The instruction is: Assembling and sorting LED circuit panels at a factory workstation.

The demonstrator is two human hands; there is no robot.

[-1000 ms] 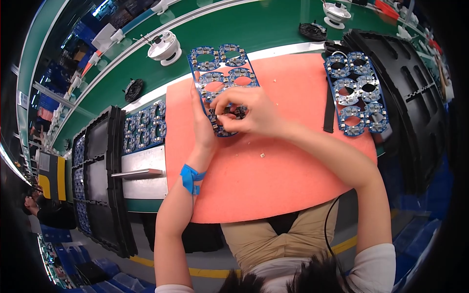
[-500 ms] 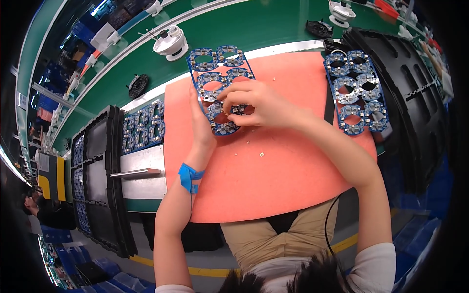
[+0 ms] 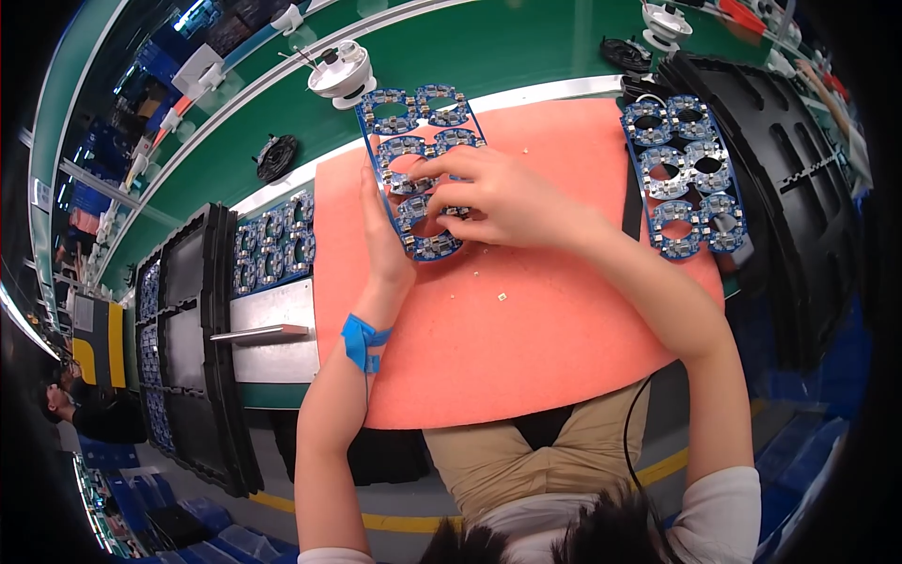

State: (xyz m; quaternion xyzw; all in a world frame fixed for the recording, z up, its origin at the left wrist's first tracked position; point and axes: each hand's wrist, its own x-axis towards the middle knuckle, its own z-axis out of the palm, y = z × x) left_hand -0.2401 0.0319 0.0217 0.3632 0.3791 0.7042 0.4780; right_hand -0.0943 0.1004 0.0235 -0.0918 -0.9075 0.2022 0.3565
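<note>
In the head view, a long green bench [image 3: 507,56] runs along the far side, with a big pink mat [image 3: 526,357] on the near side. A black tray [image 3: 780,188] is on the right. The blue board [image 3: 404,146], with big round holes, is over the far left part of the mat and pokes past its far edge. The other board [image 3: 689,171] is at the mat's right side. The left hand [image 3: 381,230] grips the blue board along its left edge. The right hand [image 3: 507,202] is bent and half open over the near end; I cannot tell if it pinches anything. This step looks like finger work on the near rings. The next move seems to call for a steady left hand and light fingertips. A tiny pale bit [image 3: 503,297] lies nearer on the mat.
</note>
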